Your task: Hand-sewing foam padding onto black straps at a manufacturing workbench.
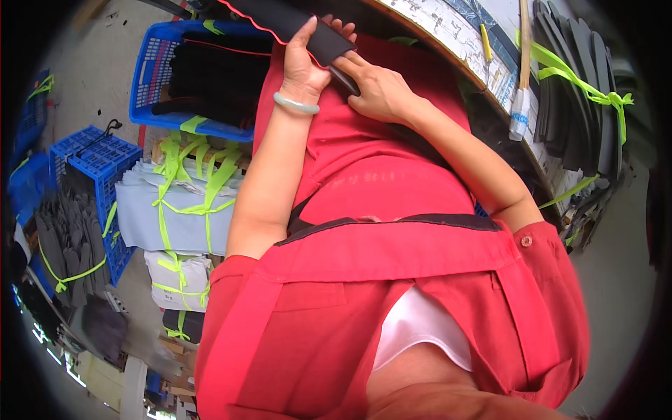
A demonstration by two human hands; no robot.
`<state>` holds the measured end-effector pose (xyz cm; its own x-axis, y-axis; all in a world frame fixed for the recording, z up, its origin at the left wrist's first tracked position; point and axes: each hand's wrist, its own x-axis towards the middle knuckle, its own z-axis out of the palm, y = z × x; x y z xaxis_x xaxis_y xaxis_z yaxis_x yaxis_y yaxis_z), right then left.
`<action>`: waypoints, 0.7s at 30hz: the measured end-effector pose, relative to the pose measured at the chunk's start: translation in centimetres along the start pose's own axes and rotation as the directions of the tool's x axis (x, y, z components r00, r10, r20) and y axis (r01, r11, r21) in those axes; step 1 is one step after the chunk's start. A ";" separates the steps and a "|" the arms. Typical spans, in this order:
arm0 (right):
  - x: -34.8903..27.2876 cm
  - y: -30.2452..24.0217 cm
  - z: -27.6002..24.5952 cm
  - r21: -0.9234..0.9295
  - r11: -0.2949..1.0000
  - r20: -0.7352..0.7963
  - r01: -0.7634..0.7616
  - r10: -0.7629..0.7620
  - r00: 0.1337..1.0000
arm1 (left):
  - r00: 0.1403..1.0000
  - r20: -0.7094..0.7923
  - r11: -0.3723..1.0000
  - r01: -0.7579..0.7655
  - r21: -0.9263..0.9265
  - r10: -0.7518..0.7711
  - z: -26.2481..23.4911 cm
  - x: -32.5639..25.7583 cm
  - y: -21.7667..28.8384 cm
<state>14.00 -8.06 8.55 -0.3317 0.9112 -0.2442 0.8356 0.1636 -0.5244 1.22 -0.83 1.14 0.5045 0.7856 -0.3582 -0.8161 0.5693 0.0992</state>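
A long black strip of fabric-like material with a thin red edge runs from the top of the view down to my hands. My left hand, a pale bangle at its wrist, is wrapped around the strip from below, with the thumb along it and fingertips showing on the far side. At the strip's near end, my right hand has its fingers against the material. Between its fingers and thumb is a dark, smooth, narrow piece; whether it belongs to the strip cannot be made out. Both hands are above my red apron.
Left of me, a blue plastic crate holds black, red-edged pieces. Below it lie grey-blue sheet bundles tied with neon tape. A worktable at upper right bears a yellow pen-like object; dark strips hang bundled beside it.
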 end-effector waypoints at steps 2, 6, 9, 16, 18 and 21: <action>1.2 0.0 0.1 -0.040 0.999 0.021 -0.002 0.003 1.000 | 0.997 0.043 0.998 -0.069 0.004 0.069 -0.5 0.7 -0.1; 4.3 -0.5 0.4 -0.094 0.994 0.062 -0.051 0.057 0.996 | 0.999 0.002 0.997 -0.040 -0.069 0.041 -0.9 1.1 0.1; 2.2 -0.3 0.0 -0.046 0.999 0.063 -0.016 0.018 0.998 | 1.000 -0.023 1.000 -0.006 0.006 0.006 -0.3 0.3 -0.3; 2.9 -0.4 0.5 -0.077 0.997 -0.025 -0.022 0.020 0.999 | 0.996 0.083 0.998 -0.042 -0.046 0.045 -1.2 1.6 0.1; 2.8 -0.1 0.3 -0.070 0.997 0.040 -0.043 0.046 0.998 | 0.998 0.045 0.997 0.036 -0.063 -0.033 -1.0 0.9 -0.1; -0.5 -0.1 -0.3 -0.112 0.994 0.012 -0.022 0.024 1.000 | 1.000 0.014 0.998 -0.025 -0.059 0.026 0.1 0.0 0.1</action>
<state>14.20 -8.38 8.95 -0.3172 0.9101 -0.2665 0.8863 0.1846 -0.4247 1.20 -0.78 1.20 0.4869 0.8037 -0.3420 -0.8440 0.5338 0.0529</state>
